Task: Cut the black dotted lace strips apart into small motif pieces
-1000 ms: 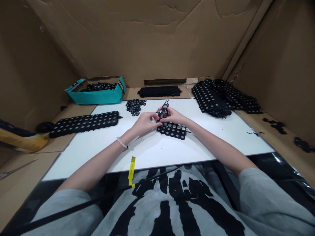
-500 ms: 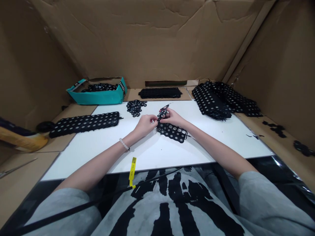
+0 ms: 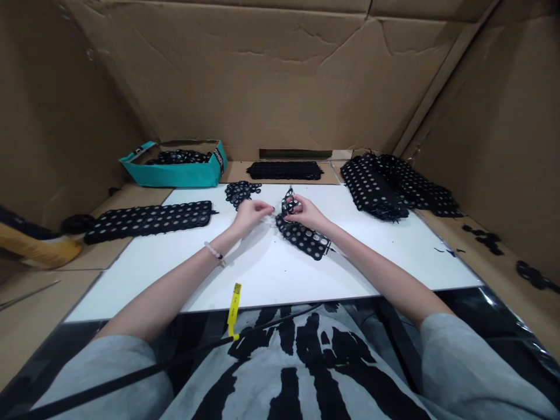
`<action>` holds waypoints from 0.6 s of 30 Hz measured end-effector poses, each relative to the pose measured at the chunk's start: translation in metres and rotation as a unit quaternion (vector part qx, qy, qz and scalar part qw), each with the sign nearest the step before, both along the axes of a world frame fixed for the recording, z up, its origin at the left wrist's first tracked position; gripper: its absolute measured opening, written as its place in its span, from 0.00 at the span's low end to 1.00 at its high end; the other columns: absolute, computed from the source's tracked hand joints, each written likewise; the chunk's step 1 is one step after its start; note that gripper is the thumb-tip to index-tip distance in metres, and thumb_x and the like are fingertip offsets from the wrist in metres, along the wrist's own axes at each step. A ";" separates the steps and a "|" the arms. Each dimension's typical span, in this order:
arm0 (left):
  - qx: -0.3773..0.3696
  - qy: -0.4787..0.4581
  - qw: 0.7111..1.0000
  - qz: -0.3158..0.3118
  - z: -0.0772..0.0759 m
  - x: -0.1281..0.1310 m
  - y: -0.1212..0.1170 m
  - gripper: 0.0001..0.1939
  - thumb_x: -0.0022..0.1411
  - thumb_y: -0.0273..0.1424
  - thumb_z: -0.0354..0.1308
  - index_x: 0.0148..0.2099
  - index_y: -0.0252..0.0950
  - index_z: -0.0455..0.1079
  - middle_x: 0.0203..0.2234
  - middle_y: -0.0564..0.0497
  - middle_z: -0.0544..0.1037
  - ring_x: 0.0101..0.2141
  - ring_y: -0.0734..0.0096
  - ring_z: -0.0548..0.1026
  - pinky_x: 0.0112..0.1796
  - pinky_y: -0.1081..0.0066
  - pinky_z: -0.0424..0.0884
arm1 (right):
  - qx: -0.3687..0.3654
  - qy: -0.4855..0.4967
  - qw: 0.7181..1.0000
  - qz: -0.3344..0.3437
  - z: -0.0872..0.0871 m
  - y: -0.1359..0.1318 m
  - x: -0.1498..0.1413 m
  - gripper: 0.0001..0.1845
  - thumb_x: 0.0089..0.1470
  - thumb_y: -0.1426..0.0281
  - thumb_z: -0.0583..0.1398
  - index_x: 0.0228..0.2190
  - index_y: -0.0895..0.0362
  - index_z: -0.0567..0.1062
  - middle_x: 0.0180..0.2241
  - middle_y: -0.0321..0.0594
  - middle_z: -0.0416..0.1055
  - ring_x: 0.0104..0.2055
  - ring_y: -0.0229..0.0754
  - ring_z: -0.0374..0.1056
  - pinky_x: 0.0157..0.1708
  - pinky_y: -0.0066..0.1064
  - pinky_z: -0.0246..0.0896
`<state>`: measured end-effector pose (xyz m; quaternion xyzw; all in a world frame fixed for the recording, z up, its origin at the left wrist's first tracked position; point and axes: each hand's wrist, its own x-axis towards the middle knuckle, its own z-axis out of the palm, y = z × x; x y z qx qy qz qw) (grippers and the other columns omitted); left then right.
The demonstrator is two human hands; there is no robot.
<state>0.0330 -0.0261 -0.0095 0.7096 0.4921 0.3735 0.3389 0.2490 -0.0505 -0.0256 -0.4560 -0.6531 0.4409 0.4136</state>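
Observation:
My right hand (image 3: 310, 213) is closed on the upper end of a black perforated strip (image 3: 303, 238) dotted with pale round spots. That end is raised and curled, showing open round holes, while the rest slants down toward the white board. My left hand (image 3: 252, 214) is just left of the strip, apart from it, with thumb and fingertips pinched together. A tiny dark speck shows at those fingertips, too small to name. Behind my left hand lies a loose pile of small black rings (image 3: 241, 191), partly covered by the hand.
A teal box (image 3: 175, 175) of black pieces stands back left. Long dotted black strips lie at left (image 3: 151, 220) and back centre (image 3: 284, 170); a stack (image 3: 376, 185) sits back right. Tweezers (image 3: 30, 294) and a yellow bottle-like object (image 3: 56, 254) are far left. Cardboard walls surround the white board (image 3: 245, 280).
My left hand has drawn away from the strip, leftward toward the pile of rings. My right hand keeps hold of the strip, whose raised end now stands more upright.

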 end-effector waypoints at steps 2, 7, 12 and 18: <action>0.079 0.009 0.991 0.111 0.004 -0.024 0.022 0.11 0.55 0.36 0.60 0.33 0.33 0.77 0.29 0.46 0.81 0.30 0.64 0.74 0.36 0.67 0.67 | -0.004 0.000 1.000 -0.014 -0.002 0.001 0.003 0.29 0.34 0.64 0.68 0.39 0.54 0.65 0.20 0.24 0.63 0.24 0.35 0.62 0.29 0.28 0.57; 0.203 0.197 0.943 0.177 0.000 -0.073 0.053 0.09 0.58 0.29 0.57 0.35 0.34 0.78 0.33 0.42 0.80 0.39 0.55 0.72 0.49 0.56 0.62 | -0.009 -0.020 1.000 -0.012 -0.003 -0.002 0.007 0.29 0.38 0.62 0.67 0.43 0.53 0.65 0.20 0.26 0.65 0.25 0.36 0.62 0.31 0.29 0.57; 0.257 0.227 0.930 0.134 0.004 -0.052 0.029 0.13 0.60 0.29 0.55 0.45 0.35 0.76 0.41 0.42 0.78 0.45 0.53 0.68 0.49 0.57 0.62 | 0.034 -0.117 0.992 -0.029 0.002 -0.009 0.007 0.25 0.43 0.62 0.64 0.44 0.53 0.68 0.19 0.26 0.65 0.24 0.36 0.60 0.31 0.30 0.55; 0.208 0.171 0.956 -0.118 0.013 0.009 -0.029 0.13 0.55 0.42 0.64 0.36 0.38 0.75 0.32 0.50 0.79 0.37 0.62 0.73 0.41 0.66 0.66 | 0.024 -0.023 0.999 -0.021 0.005 -0.009 0.000 0.27 0.42 0.60 0.66 0.44 0.55 0.67 0.21 0.28 0.68 0.25 0.37 0.64 0.29 0.28 0.56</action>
